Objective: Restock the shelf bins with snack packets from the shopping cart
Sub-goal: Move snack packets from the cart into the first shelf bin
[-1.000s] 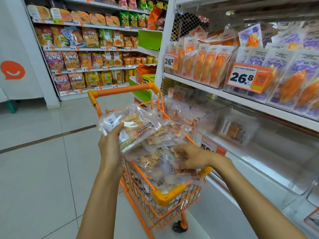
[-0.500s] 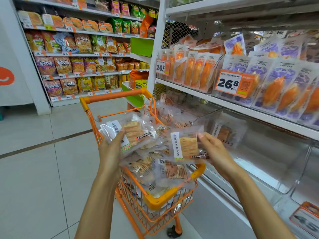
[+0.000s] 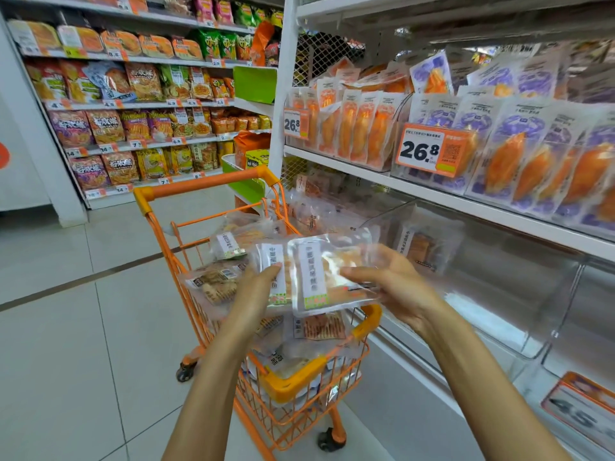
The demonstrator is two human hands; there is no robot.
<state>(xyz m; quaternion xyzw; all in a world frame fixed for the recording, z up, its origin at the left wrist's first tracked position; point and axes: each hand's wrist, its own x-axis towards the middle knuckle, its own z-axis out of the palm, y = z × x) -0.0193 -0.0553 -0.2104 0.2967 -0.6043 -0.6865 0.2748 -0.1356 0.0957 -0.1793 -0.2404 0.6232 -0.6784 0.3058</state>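
An orange shopping cart [image 3: 203, 191] stands in front of me, piled with clear snack packets [image 3: 216, 284]. Above the cart my left hand [image 3: 258, 287] holds a clear packet with a white label [image 3: 274, 261] from below. My right hand [image 3: 396, 281] grips a second clear packet [image 3: 319, 271], which overlaps the first. To the right, a clear plastic shelf bin [image 3: 499, 294] holds one packet [image 3: 421, 247] at its far end.
The white shelf unit [image 3: 432, 194] on my right carries orange and purple packets behind 26.8 price tags [image 3: 424, 151]. A far aisle shelf [image 3: 133, 104] is full of snack bags. White tiled floor [image 3: 83, 327] spreads left of the cart.
My right hand lifted a packet out of the cart and brought it left against the packet in my left hand. Both hands rose slightly above the cart.
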